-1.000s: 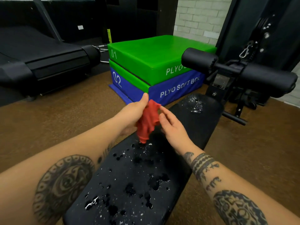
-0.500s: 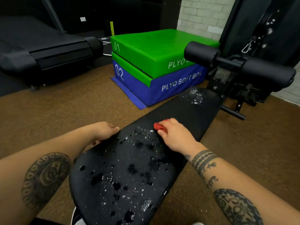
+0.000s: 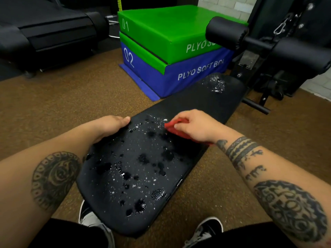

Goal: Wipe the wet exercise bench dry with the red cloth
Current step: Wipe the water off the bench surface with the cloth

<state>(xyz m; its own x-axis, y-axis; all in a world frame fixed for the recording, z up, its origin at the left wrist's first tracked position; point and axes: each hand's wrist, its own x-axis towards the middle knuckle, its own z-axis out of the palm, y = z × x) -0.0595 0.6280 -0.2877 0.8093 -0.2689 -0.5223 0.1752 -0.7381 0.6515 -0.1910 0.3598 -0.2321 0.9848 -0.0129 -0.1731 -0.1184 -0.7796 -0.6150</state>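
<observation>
The black padded exercise bench [image 3: 111, 190] runs from near my feet up to the right, with water drops and puddles across its near half and a wet patch [image 3: 215, 84] at the far end. My right hand [image 3: 195, 127] presses the red cloth [image 3: 176, 131] onto the pad's right side, fingers curled over it; most of the cloth is hidden under the hand. My left hand [image 3: 111, 126] grips the bench's left edge.
Green and blue stacked plyo soft boxes [image 3: 172, 51] stand just beyond the bench on the left. Black foam leg rollers [image 3: 225, 33] and the bench frame rise at the far end. A treadmill [image 3: 44, 33] sits far left. My shoes [image 3: 204, 231] flank the near end on the brown floor.
The cloth went from hanging between both hands to lying on the pad under my right hand. My left hand let go of it and moved to the bench's left edge.
</observation>
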